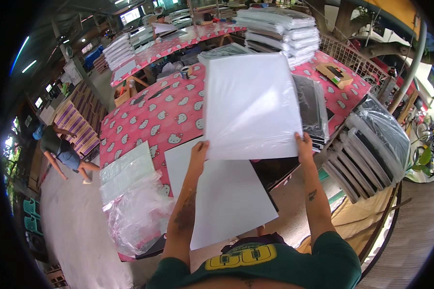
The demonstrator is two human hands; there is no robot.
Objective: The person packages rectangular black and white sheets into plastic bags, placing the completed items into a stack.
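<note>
White sheet in clear wrap (250, 103) is gripped at its near corners by the left hand (198, 150) and right hand (304, 144), its long axis stretching away over the bench (149, 120).

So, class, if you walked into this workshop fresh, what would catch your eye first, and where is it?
First, the large white rectangular sheet in a clear plastic sleeve, held up at centre by its lower corners in the left hand and right hand. Beneath it spreads the pink cartoon-cat-patterned tablecloth. Crumpled clear plastic bags pile at the table's lower left edge.
</note>
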